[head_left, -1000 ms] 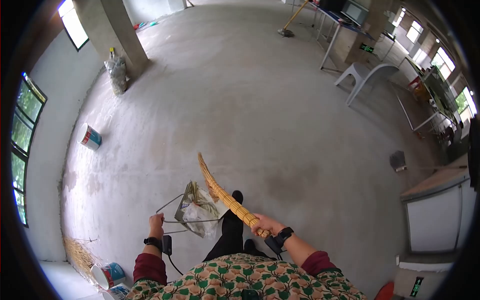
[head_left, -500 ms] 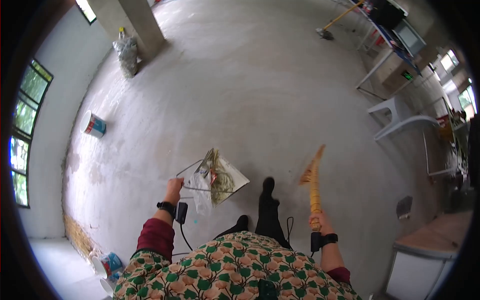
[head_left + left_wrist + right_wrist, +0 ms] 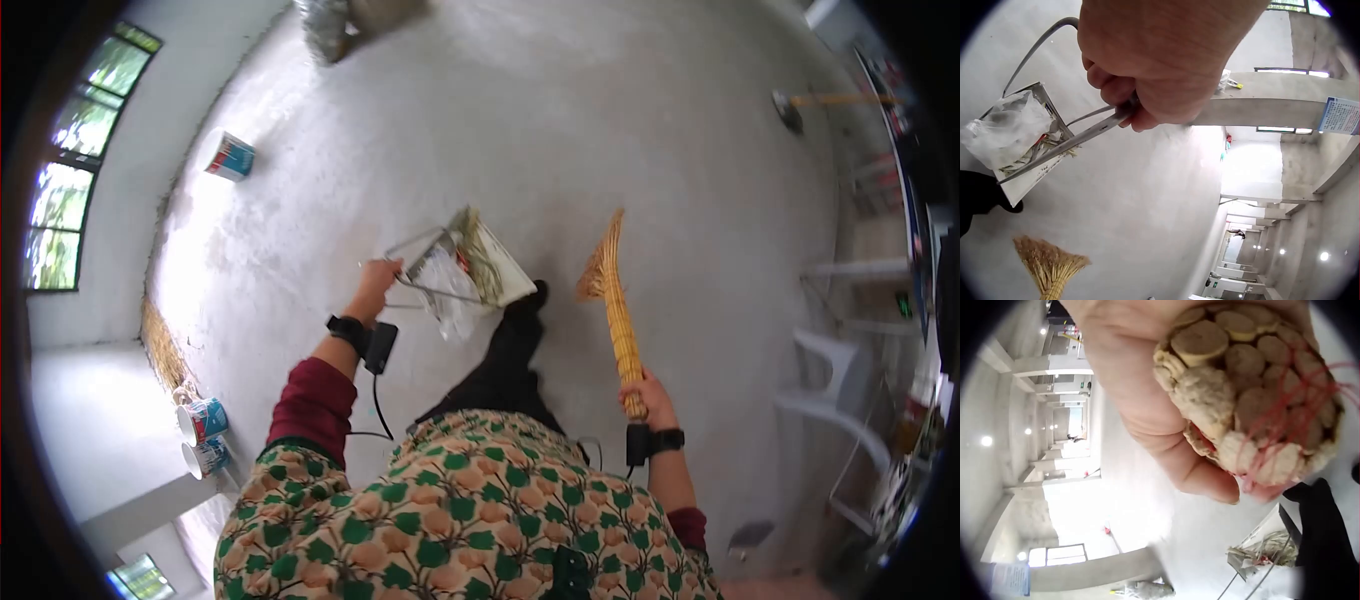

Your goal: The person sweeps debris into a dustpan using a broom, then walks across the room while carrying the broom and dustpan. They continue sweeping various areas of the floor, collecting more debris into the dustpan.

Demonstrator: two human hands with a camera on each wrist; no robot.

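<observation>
My left hand (image 3: 380, 277) grips the thin metal handle (image 3: 1079, 136) of a dustpan (image 3: 512, 270), which hangs in front of my legs. In it lie a crumpled clear plastic bag (image 3: 1007, 128) and greenish plant scraps (image 3: 482, 262). Out to the right, my right hand (image 3: 652, 398) is wrapped around the butt of a straw broom (image 3: 622, 335). The broom's flared bristles (image 3: 1050, 262) point forward, apart from the dustpan. Bundled stalk ends with loose red string (image 3: 1285, 419) fill much of the right wrist view.
A paint bucket (image 3: 230, 157) stands on the concrete floor by the left wall, with two more buckets (image 3: 203, 422) nearer me. On the right are a grey plastic chair (image 3: 835, 390) and a mop (image 3: 790, 112). My dark shoe (image 3: 540, 292) is beside the dustpan.
The broom has swung from across my front, over the dustpan, out to my right. Both hands keep their grip. The head view has tilted and turned, and the feet have stepped.
</observation>
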